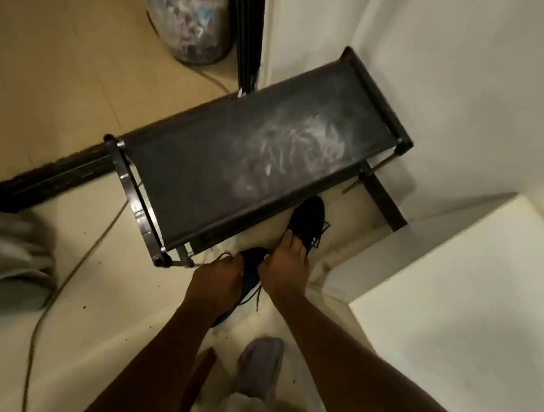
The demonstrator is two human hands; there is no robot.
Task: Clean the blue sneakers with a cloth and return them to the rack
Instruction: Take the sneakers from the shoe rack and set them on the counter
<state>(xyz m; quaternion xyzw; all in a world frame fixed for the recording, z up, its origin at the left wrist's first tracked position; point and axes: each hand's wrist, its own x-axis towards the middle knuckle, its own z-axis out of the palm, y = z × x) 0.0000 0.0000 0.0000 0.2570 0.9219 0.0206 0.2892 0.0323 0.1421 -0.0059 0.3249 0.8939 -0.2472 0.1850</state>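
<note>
both blue sneakers are sitting low in the middle of the frame, just below the near edge of the black shoe rack (pixel 131 186), and each hand is taking one. the left hand (pixel 216 280) is curling tightly round the nearer sneaker (pixel 252 260), its fingers wrapping over the top near the laces. that shoe's long axis is running diagonally, with the blue heel end toward the lower left and the toe toward the upper right. the right hand (pixel 283 265) is reaching a little further up the frame, its fingers hooking over the collar of the farther sneaker (pixel 309 220). that one is lying closer to upright in the picture, with its toe tucking under the rack's dusty top shelf.

the rack is lying straight above both hands in the frame, so the toes are already pointing into it. the right hand is sitting nearer the rack's opening than the left. judging from this, any move between floor (pixel 113 288) and rack is going along each shoe's own length, in or out under the shelf edge, and the right-hand shoe is having the shorter way. a lump of grey fabric (pixel 260 360) is lying at the lower centre, well apart from the hands. whether it is the cleaning cloth, i cannot tell.
</note>
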